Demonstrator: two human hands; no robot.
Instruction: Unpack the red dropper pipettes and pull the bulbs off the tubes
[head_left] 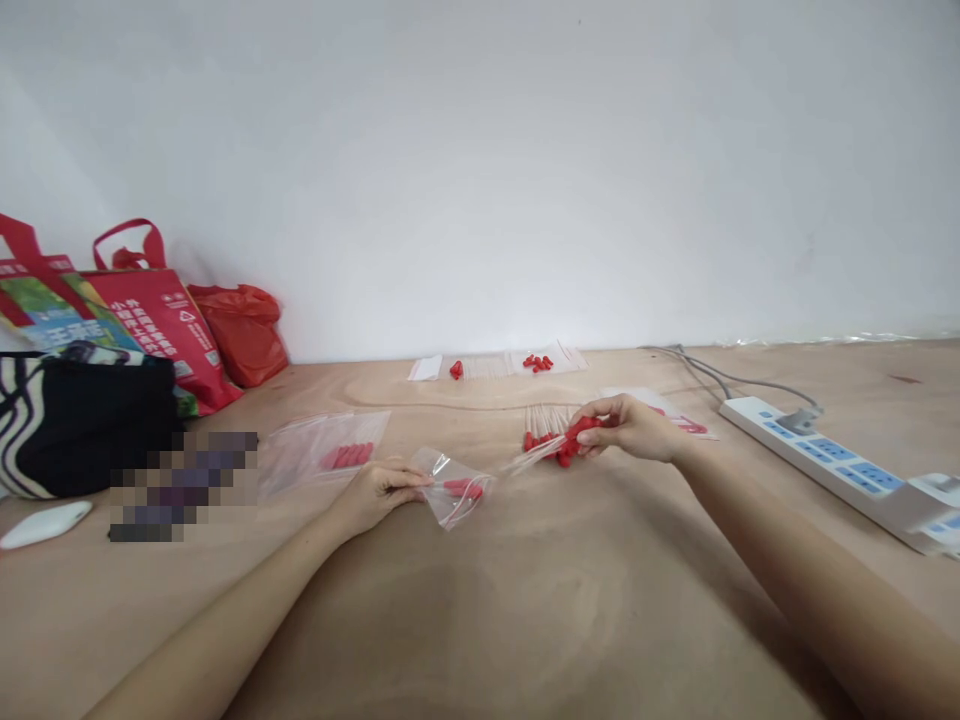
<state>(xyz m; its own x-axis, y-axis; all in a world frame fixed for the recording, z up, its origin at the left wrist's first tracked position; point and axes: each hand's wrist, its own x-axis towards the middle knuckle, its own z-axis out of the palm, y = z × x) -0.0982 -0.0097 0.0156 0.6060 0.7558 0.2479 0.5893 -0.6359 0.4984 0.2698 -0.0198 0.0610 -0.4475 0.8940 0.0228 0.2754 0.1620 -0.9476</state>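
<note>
Some striped black fabric [101, 425] partly hides a red shopping bag [169, 325] (Chinese-lettered); left hand [382, 490] pinches a zip-lock bag [454, 492], right hand [628, 428] red-ended strands [579, 433].

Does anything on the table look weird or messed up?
Yes, one spot: beside the black striped bundle on the left, a dark thing is covered in blocky squares, so I can't tell what it is. Nothing looks clearly spilled or broken around the small clear bag in the left hand.
</note>
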